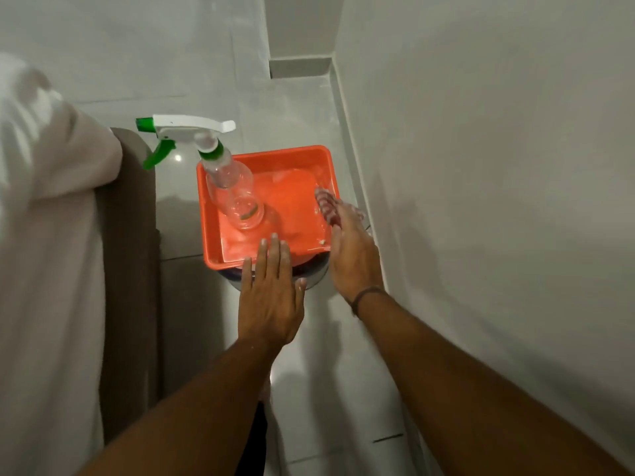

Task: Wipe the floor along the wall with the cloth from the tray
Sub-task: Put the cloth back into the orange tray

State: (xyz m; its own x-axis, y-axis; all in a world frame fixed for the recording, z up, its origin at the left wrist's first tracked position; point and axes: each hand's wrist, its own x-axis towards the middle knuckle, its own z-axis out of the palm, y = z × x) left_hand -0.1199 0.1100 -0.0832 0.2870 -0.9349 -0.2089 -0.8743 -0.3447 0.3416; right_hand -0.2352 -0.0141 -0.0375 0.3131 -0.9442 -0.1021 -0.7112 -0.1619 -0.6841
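Left hand (269,297) flat and wide at the orange tray (311,152); right hand (350,255) grips the striped cloth (324,204) at its wall-side rim.

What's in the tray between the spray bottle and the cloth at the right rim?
Nothing stands there: in the head view only bare, wet-looking orange tray floor separates the spray bottle from the striped cloth, which the right hand touches.
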